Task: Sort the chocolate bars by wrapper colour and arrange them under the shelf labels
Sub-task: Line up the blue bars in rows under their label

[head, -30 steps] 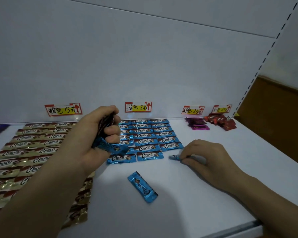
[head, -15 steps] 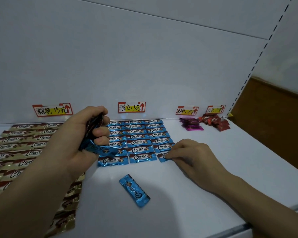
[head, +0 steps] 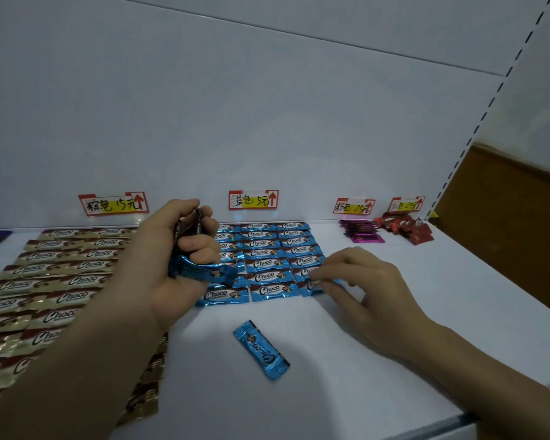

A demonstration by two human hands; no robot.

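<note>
Pinching a blue bar (head: pixel 311 285) at the front right corner of the blue rows (head: pixel 267 258), the right hand (head: pixel 365 281) sets it under the blue label (head: pixel 253 200). The left hand (head: pixel 172 265) clutches a bunch (head: pixel 204 271) of bars above the shelf (head: pixel 394 360). A loose bar (head: pixel 261 349) lies nearer the front edge. The bars look light, and their crinkly foil probably slides, so the crimped ends seem the best hold. Fingers cover most of the pinched bar. The bunch's count is unclear, and its upper wrappers look dark.
</note>
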